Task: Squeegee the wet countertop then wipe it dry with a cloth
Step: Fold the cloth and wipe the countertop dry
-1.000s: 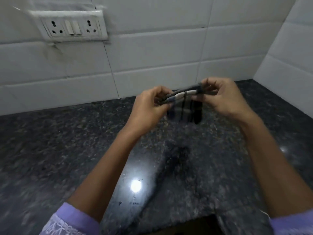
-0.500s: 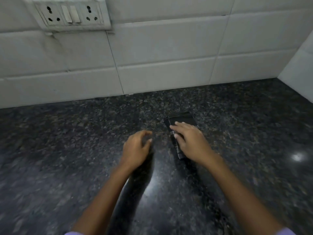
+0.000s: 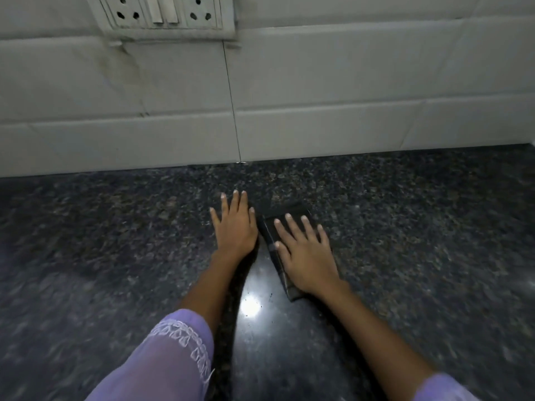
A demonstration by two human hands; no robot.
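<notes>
- Dark speckled granite countertop point(image 3: 405, 227) fills the view, white tile wall point(image 3: 347, 96) behind, socket plate point(image 3: 165, 13) at top left; ceiling light glints on the stone between the forearms
- cloth point(image 3: 286, 215), dark and folded into a narrow pad, now lies flat on the stone just right of centre; a second ago it was held up in the air, stretched between both hands
- right hand point(image 3: 304, 256) lies on top of cloth, fingers straight and slightly spread, palm pressing down; half a second ago only its fingertips touched the pad
- left hand point(image 3: 234, 230) has let go; it rests flat on bare stone just beside cloth's left edge, fingers straight and close together, holding nothing; half a second ago it was loosely curled
- purple sleeve point(image 3: 173, 357) at lower left
- no squeegee in view; cannot tell from the blurred stone whether water remains
- judgement: folding done, drying stage starting; right hand looks set to push the pad, left hand bracing
- risk: the pad may unfold or bunch under an uneven push
</notes>
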